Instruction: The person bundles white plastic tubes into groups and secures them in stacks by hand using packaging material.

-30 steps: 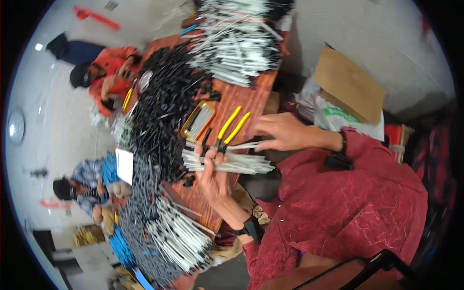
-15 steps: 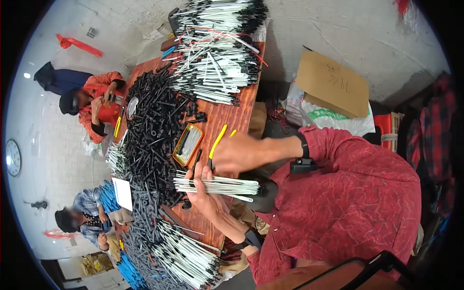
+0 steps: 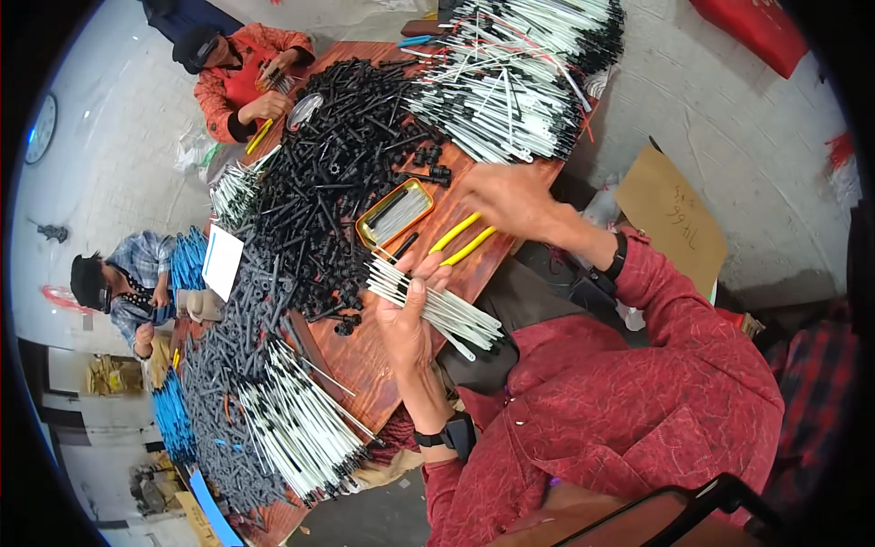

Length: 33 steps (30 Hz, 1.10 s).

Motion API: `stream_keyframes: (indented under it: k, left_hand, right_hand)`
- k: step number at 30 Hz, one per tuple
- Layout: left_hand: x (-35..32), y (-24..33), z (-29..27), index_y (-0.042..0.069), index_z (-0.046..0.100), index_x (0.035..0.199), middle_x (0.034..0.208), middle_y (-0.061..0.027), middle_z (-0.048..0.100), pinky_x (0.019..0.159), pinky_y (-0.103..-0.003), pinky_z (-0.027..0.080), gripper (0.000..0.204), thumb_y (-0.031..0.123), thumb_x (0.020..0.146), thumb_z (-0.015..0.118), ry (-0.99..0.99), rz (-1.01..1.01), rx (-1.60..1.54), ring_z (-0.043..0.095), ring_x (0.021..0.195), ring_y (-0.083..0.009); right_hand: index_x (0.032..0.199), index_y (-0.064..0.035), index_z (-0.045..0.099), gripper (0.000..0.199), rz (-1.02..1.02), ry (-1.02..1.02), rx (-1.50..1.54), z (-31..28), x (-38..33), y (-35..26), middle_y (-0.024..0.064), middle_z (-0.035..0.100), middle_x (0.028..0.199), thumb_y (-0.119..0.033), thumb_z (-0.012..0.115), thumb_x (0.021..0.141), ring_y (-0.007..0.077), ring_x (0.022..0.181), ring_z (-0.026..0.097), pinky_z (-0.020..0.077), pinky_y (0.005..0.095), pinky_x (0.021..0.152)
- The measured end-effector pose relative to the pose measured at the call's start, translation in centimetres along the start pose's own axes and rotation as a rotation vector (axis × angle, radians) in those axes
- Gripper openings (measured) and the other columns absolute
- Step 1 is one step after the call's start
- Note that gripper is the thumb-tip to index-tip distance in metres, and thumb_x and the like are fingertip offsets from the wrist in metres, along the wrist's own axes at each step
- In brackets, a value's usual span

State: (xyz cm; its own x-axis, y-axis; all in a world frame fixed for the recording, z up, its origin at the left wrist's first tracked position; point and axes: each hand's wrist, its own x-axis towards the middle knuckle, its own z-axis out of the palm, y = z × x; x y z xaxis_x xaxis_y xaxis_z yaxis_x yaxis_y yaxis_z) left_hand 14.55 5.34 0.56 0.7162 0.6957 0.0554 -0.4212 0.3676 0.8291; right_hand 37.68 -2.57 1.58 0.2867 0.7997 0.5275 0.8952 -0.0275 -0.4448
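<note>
My left hand is closed around a bundle of thin white sticks, some with a small hole at the flat end. My right hand, blurred, hovers over the table's edge between the bundle and the large pile of white sticks with black tips; whether anything is in its fingers cannot be made out. Between my hands lie yellow-handled pliers. A short black rod lies beside them, near an orange-rimmed tin containing thin pale pieces.
Black plastic parts and grey ones heap across the wooden table. Another pile of white sticks lies at the lower left. Two co-workers sit across the table. A cardboard box stands at the right.
My right hand has moved up and away from the bundle, uncovering the pliers. My left hand still grips the sticks, which now slant more. The whole view has turned and shifted.
</note>
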Motion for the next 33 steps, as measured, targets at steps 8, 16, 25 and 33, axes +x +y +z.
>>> stream_keyframes:
  k: [8, 16, 25, 33]
  left_hand:
    - [0.1, -0.3, 0.3, -0.004, 0.049, 0.127, 0.114, -0.0176, 0.063, 0.092, -0.038, 0.053, 0.037, 0.008, 0.094, 0.061, -0.021, 0.021, 0.163, 0.066, 0.101, -0.0265]
    - [0.3, 0.3, 1.0, -0.004, 0.051, 0.125, 0.106, -0.0160, 0.065, 0.085, -0.038, 0.057, 0.036, 0.014, 0.096, 0.060, -0.024, -0.098, 0.186, 0.069, 0.091, -0.0266]
    - [0.7, 0.2, 1.2, -0.003, 0.047, 0.127, 0.106, -0.0161, 0.065, 0.081, -0.036, 0.059, 0.038, 0.017, 0.097, 0.058, -0.003, -0.084, 0.129, 0.069, 0.090, -0.0257]
    - [0.5, 0.0, 1.2, -0.003, 0.044, 0.129, 0.107, -0.0174, 0.065, 0.080, -0.037, 0.059, 0.041, 0.017, 0.097, 0.059, 0.018, -0.111, 0.099, 0.069, 0.088, -0.0264]
  right_hand:
    - [0.096, -0.0034, 0.070, 0.028, -0.193, -0.327, 0.745, 0.5, 4.7, -7.9, 0.0080, 0.064, 0.086, -0.025, 0.074, 0.078, 0.0177, 0.075, 0.064, 0.0489, 0.0319, 0.066]
    - [0.093, -0.0008, 0.069, 0.025, 0.142, -0.465, 0.989, 1.0, 4.2, -7.8, 0.0047, 0.064, 0.077, -0.021, 0.073, 0.079, 0.0085, 0.072, 0.057, 0.0471, 0.0279, 0.064]
    - [0.107, -0.0060, 0.070, 0.030, 0.245, -0.530, 1.105, 1.7, 4.3, -7.7, 0.0020, 0.063, 0.076, -0.020, 0.071, 0.080, 0.0079, 0.069, 0.057, 0.0474, 0.0288, 0.061]
    - [0.112, -0.0100, 0.070, 0.032, -0.028, -0.397, 0.857, 1.4, 4.3, -6.9, 0.0044, 0.063, 0.079, -0.019, 0.069, 0.082, 0.0118, 0.068, 0.059, 0.0487, 0.0316, 0.061]
